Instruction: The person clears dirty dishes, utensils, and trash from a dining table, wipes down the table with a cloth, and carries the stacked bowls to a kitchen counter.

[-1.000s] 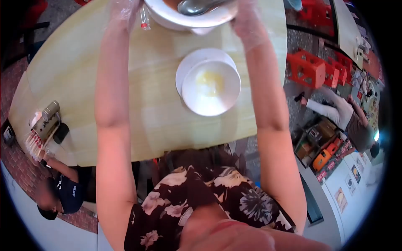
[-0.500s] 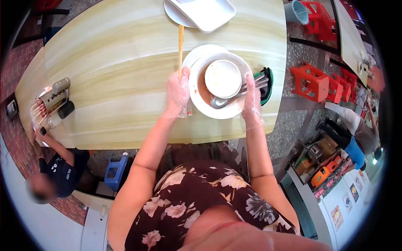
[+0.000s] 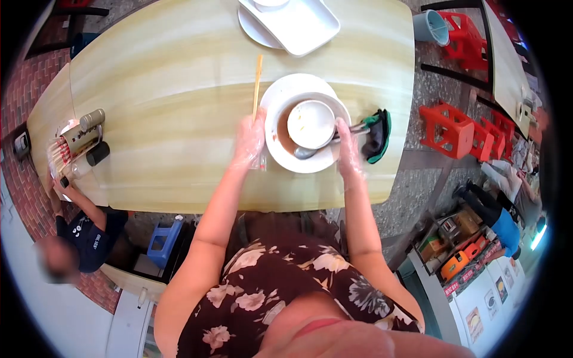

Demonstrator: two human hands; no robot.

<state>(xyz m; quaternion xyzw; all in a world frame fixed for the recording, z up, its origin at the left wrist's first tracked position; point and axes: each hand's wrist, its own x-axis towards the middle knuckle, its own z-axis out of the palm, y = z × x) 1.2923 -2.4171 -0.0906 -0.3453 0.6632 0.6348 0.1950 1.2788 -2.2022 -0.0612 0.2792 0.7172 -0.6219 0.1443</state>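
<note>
My left hand, in a clear plastic glove, is closed around a pair of wooden chopsticks that point away from me; its fingers also meet the left side of a large white bowl. My right hand, gloved too, grips that bowl's right rim. Inside the bowl sit brown liquid, a smaller white bowl and a metal spoon. Metal handles stick out to the right past my right fingers, partly hidden. A white plate lies behind and partly under the large bowl.
A black cloth item with green edging lies at the table's right. White trays rest on a plate at the far side. At left stand a chopstick holder and a seated person. Red stools are on the floor at right.
The large bowl with its contents has shifted slightly left and nearer over the plate, showing more of the plate behind. The smaller bowl tilts more, and my right hand has moved left with the rim.
</note>
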